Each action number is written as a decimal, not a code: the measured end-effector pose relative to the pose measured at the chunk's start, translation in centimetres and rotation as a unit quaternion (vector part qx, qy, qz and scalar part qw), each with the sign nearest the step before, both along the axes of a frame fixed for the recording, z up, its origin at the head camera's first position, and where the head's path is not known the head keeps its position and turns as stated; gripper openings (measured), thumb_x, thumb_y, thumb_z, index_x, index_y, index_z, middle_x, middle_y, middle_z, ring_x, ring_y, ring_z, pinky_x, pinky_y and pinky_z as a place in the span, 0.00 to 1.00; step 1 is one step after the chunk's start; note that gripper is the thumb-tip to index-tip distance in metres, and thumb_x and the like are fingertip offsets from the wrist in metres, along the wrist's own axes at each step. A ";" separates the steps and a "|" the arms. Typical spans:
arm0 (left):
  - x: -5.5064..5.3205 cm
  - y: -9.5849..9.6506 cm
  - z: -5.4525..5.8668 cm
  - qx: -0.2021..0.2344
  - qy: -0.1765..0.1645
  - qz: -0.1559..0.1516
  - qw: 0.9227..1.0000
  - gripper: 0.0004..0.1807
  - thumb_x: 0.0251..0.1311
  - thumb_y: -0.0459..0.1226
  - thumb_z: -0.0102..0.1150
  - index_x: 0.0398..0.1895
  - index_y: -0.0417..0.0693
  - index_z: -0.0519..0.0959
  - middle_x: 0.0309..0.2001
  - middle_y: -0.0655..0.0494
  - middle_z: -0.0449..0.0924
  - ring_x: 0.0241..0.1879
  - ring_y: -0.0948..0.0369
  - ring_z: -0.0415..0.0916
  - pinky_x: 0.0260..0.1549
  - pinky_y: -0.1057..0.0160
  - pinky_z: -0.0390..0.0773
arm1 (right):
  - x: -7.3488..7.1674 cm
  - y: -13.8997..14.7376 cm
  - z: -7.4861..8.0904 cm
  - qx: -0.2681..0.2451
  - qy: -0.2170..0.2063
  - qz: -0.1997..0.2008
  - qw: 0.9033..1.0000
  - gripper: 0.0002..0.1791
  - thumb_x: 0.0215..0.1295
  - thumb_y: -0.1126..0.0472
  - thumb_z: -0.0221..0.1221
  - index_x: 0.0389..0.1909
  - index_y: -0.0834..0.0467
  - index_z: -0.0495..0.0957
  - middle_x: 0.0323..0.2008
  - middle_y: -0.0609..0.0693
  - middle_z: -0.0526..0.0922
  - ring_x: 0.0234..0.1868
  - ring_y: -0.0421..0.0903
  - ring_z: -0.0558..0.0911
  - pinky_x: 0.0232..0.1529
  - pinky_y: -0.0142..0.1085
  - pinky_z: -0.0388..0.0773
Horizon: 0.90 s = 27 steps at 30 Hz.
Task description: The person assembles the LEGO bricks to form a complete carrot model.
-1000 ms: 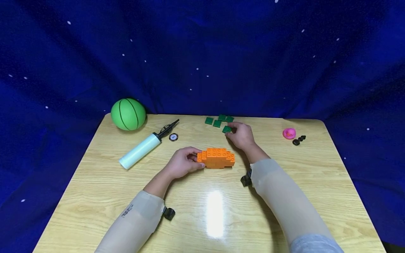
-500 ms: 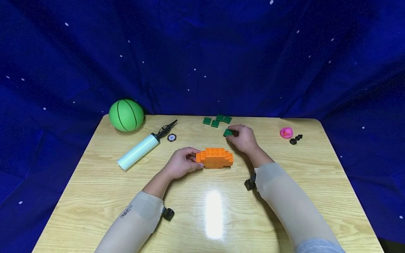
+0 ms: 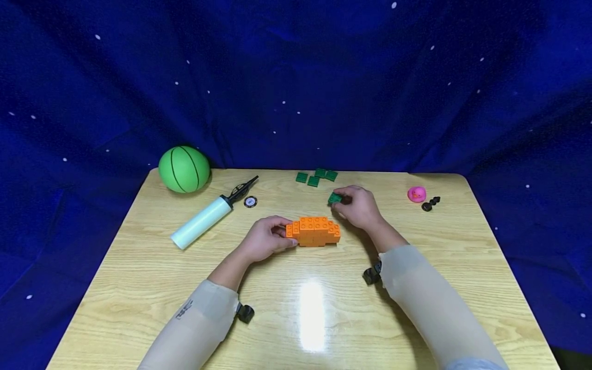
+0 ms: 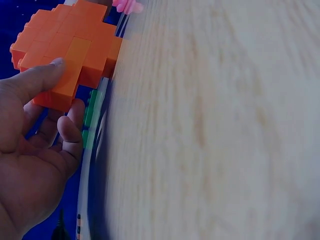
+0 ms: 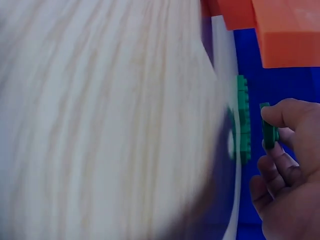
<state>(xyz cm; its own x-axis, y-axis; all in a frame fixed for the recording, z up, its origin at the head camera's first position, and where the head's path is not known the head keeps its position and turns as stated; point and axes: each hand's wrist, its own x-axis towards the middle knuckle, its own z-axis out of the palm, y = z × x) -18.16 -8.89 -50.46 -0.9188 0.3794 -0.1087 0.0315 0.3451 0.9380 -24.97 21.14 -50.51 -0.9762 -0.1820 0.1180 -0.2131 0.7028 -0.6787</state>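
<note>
An orange structure of stacked toy building bricks (image 3: pixel 314 234) stands near the middle of the table, stepped at both ends with studs on top. My left hand (image 3: pixel 264 239) grips its left end, thumb on the near face and fingers behind, as the left wrist view shows of the brick structure (image 4: pixel 75 47). Behind and to the right of it, my right hand (image 3: pixel 359 206) pinches a thin green building brick (image 3: pixel 334 198) between thumb and fingers. In the right wrist view this green brick (image 5: pixel 270 126) is held up off the table. Several like green bricks (image 3: pixel 313 181) lie at the far edge.
A green ball (image 3: pixel 184 169) sits at the back left, with a hand pump (image 3: pixel 202 222) and a round chip (image 3: pixel 250 202) beside it. A pink rubber duck (image 3: pixel 417 194) and a small black object (image 3: pixel 430 204) lie at the right. A blue starry cloth (image 3: pixel 296 82) hangs behind the table.
My right hand has picked the nearest green brick up from beside the others and drawn it toward me. My left hand keeps its hold on the orange brick structure.
</note>
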 end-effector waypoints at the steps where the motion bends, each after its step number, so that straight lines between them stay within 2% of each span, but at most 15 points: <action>1: 0.0 0.0 0.0 -0.001 0.001 -0.001 1.000 0.26 0.55 0.36 0.79 0.57 0.43 0.83 0.42 0.51 0.85 0.40 0.58 0.84 0.42 0.60 0.83 | 0.2 0.1 0.2 -0.001 0.001 0.001 1.000 0.20 0.65 0.56 0.68 0.58 0.56 0.85 0.53 0.56 0.84 0.48 0.53 0.83 0.50 0.49 0.80; 11: -0.1 0.1 0.2 -0.005 0.001 -0.004 1.000 0.26 0.55 0.37 0.79 0.58 0.44 0.83 0.42 0.52 0.85 0.41 0.58 0.84 0.44 0.60 0.83 | 1.8 0.6 1.7 -0.026 0.009 0.016 1.000 0.19 0.64 0.58 0.69 0.57 0.55 0.86 0.56 0.55 0.83 0.50 0.55 0.85 0.50 0.50 0.83; 18: 0.0 0.1 0.2 -0.005 0.000 -0.003 1.000 0.25 0.55 0.36 0.79 0.57 0.43 0.83 0.42 0.52 0.85 0.41 0.58 0.84 0.44 0.60 0.83 | 2.9 0.4 2.9 -0.037 0.022 0.038 0.998 0.19 0.65 0.60 0.68 0.57 0.55 0.86 0.57 0.54 0.83 0.50 0.55 0.83 0.45 0.48 0.84; 23: 0.0 0.2 0.2 -0.004 0.003 -0.002 1.000 0.25 0.55 0.35 0.79 0.57 0.43 0.83 0.43 0.52 0.84 0.41 0.58 0.84 0.44 0.60 0.84 | 3.5 0.2 3.8 -0.035 0.032 0.046 0.998 0.19 0.64 0.59 0.67 0.56 0.54 0.86 0.56 0.51 0.84 0.49 0.52 0.80 0.41 0.44 0.81; 27: 0.0 0.2 0.2 0.000 0.004 -0.002 1.000 0.25 0.55 0.35 0.79 0.56 0.43 0.83 0.44 0.52 0.84 0.41 0.58 0.84 0.43 0.61 0.84 | 4.0 0.1 4.7 -0.049 0.029 0.054 0.997 0.19 0.63 0.60 0.68 0.55 0.54 0.87 0.55 0.49 0.84 0.50 0.56 0.80 0.42 0.44 0.77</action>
<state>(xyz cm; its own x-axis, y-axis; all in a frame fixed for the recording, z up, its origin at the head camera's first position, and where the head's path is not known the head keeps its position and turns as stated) -18.14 -8.64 -50.21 -0.9183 0.3829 -0.1008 0.0412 0.3456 0.9375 -21.01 21.25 -45.86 -0.9429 -0.2698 0.1954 -0.3238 0.6047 -0.7277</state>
